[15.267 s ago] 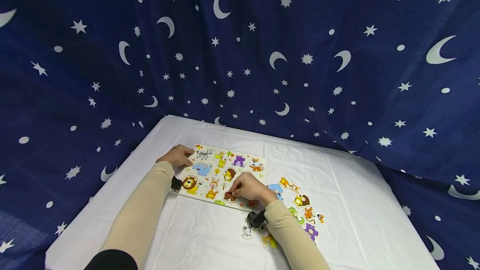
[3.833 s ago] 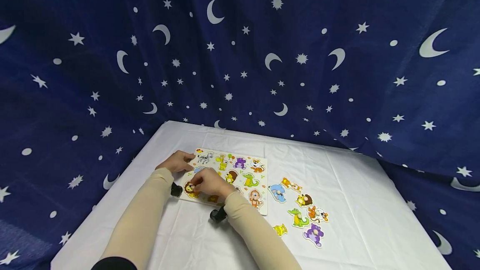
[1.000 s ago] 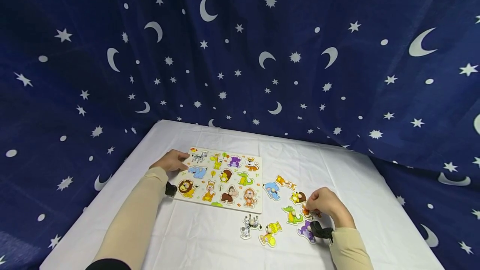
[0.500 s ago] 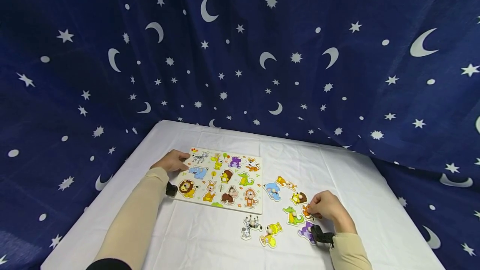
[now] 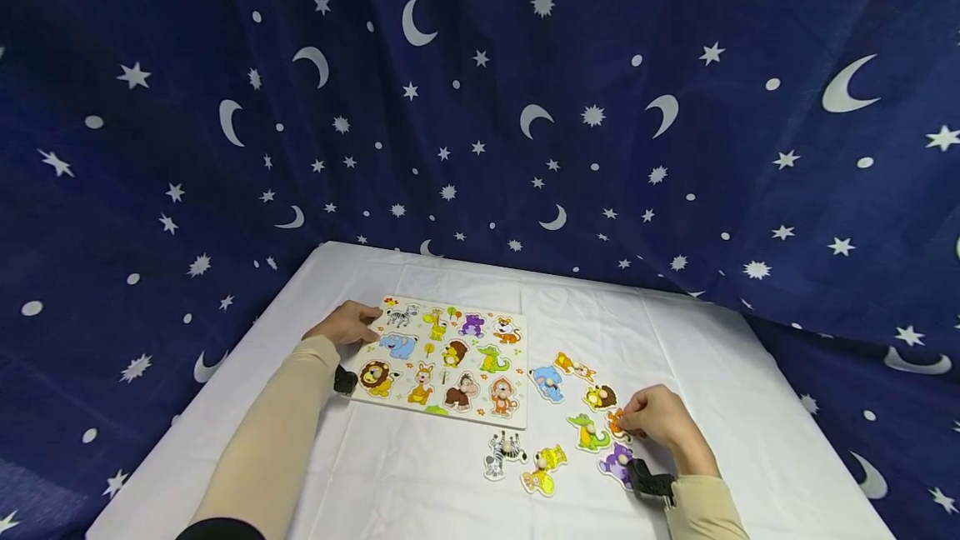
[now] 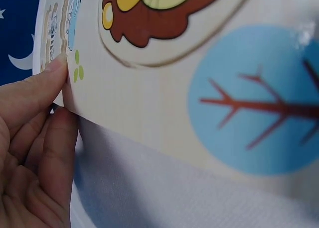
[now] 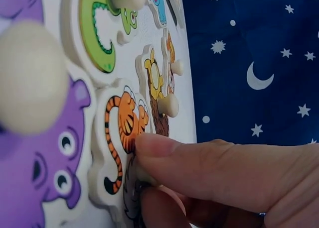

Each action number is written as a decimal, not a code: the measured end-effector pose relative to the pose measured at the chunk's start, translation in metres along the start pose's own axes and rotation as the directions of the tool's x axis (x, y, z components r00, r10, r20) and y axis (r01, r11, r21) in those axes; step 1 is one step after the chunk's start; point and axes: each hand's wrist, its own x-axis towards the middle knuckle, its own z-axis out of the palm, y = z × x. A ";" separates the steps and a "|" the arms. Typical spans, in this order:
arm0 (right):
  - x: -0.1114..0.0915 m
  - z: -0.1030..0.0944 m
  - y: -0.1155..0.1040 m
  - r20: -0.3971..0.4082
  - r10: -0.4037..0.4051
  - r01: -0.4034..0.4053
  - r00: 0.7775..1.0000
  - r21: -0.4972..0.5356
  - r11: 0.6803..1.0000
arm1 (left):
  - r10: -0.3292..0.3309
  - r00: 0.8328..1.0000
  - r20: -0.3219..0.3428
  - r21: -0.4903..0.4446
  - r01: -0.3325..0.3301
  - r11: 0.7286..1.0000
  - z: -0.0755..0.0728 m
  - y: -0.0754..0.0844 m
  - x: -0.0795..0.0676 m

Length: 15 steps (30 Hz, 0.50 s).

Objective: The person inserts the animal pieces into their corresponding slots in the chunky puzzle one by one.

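The left hand (image 5: 347, 323) pinches the left edge of the animal board (image 5: 401, 400), thumb (image 6: 35, 91) pressed on the face and the other fingers bent beneath the rim. Near the board's far right corner is the tiger picture (image 5: 507, 330), upright, head toward the back of the table.

Right of the board, nearer the person, lie the zebra piece (image 5: 495, 461) and the giraffe piece (image 5: 538, 483). Farther right come the elephant piece (image 5: 546, 383), the kangaroo piece (image 5: 575, 367), the crocodile piece (image 5: 587, 432) and the hedgehog piece (image 5: 600, 397), all between the board and the right hand (image 5: 663, 417).

The tiger piece (image 5: 616, 422) lies at that hand's fingertips, well apart from the left hand. Thumb and fingertip close on its mostly covered knob, with hardly any gap. Tail and feet show left of the fingers; the rest is covered, but the long axis seems to run left to right, into the grip. The hippo piece (image 5: 615, 467) is just beside it, on the person's side; whether the two touch cannot be told, nor whether the tiger piece is off the cloth.

From these fingers, the tiger picture lies leftward and farther back, and its upright axis appears turned from the piece's own.
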 end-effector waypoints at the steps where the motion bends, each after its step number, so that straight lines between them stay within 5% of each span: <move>1: 0.000 0.000 0.000 0.001 -0.001 0.001 1.000 -0.003 1.000 | 0.004 1.000 0.001 0.001 -0.004 1.000 0.001 0.000 0.000; 15: 0.000 -0.006 -0.008 -0.004 0.019 -0.019 1.000 0.050 0.999 | -0.015 1.000 -0.005 -0.024 0.014 1.000 0.001 0.000 0.001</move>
